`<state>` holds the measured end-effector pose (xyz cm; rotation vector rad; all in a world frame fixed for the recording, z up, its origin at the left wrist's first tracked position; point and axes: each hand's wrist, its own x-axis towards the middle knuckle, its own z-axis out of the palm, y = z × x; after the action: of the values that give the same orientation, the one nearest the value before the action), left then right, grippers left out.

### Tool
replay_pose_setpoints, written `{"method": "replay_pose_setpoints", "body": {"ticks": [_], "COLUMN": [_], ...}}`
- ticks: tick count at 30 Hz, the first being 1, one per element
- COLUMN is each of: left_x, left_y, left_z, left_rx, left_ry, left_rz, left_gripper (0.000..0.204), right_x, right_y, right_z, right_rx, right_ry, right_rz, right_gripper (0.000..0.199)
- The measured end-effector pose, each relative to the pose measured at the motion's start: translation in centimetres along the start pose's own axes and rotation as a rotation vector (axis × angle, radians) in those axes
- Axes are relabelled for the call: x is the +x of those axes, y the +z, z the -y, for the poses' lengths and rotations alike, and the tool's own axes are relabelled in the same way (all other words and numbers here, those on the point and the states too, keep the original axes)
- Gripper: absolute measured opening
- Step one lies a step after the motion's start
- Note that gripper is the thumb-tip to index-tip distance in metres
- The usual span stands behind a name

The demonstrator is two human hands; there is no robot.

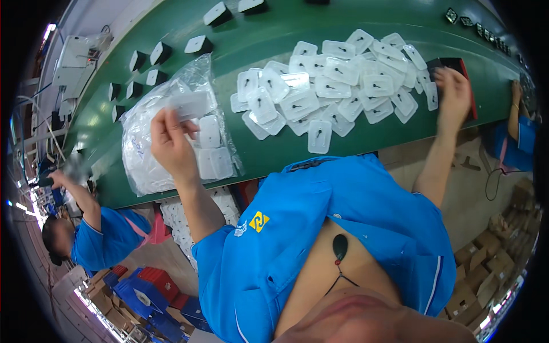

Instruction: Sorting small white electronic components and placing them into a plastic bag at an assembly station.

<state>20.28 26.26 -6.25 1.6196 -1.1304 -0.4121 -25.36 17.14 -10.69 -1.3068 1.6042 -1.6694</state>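
Holding a small translucent white packet (191,106) pinched in its fingertips, the left hand (171,143) is raised above a clear plastic bag (143,143) full of similar packets. The held packet is rectangular, its long axis running roughly left to right, tilted slightly up at the right end. Just below it, more flat white packets (210,146) lie on the bag, touching one another.

The right hand (453,91) reaches far across the green conveyor belt (274,40), fingers spread and resting on a flat dark tray with a red edge (464,80); it is hard to tell whether it grips the tray or only presses on it.

Between the hands sits a loose heap of white rectangular pouches (331,80), each with a small dark key-shaped part inside, overlapping and pointing in many directions. Beyond the bag, black-and-white boxes (160,52) stand spaced along the belt's far side.

Bare green belt lies between bag and heap, and along the near edge (343,153), which curves above the person's blue shirt (343,217). At lower left another person in blue (97,234) works at the same belt, and a third sleeve and hand (517,114) show at far right. Brown cartons (492,257) are stacked on the floor at lower right.
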Motion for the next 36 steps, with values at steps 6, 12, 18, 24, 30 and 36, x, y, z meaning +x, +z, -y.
{"method": "replay_pose_setpoints", "body": {"ticks": [6, 12, 18, 24, 30, 36], "left_x": [-3.3, -4.4, -4.5, -4.4, -4.1, -4.4], "left_y": [7.3, 10.3, 11.6, 11.6, 11.1, 11.0], "left_z": [-2.0, -2.3, -2.2, -2.3, -2.1, -2.1], "left_rx": [-0.349, -0.251, -0.164, -0.081, -0.015, -0.159], "left_ry": [-0.038, 0.106, 0.385, 0.412, 0.474, 0.271], "left_rz": [0.356, 0.500, 0.478, 0.522, 0.540, 0.541], "left_gripper": [0.026, 0.023, 0.030, 0.030, 0.022, 0.014], "right_x": [-5.6, -8.2, -9.0, -8.9, -9.0, -9.2], "right_y": [9.5, 12.3, 12.5, 12.5, 12.7, 12.9], "right_z": [4.0, 5.6, 6.5, 6.6, 6.7, 6.4], "right_rx": [0.422, 0.417, 0.308, 0.363, 0.367, 0.154], "right_ry": [0.213, 0.285, 0.147, 0.204, 0.273, -0.085], "right_rz": [0.649, 0.860, 0.957, 1.061, 1.041, 0.947], "right_gripper": [0.016, 0.023, 0.029, 0.032, 0.025, 0.012]}}
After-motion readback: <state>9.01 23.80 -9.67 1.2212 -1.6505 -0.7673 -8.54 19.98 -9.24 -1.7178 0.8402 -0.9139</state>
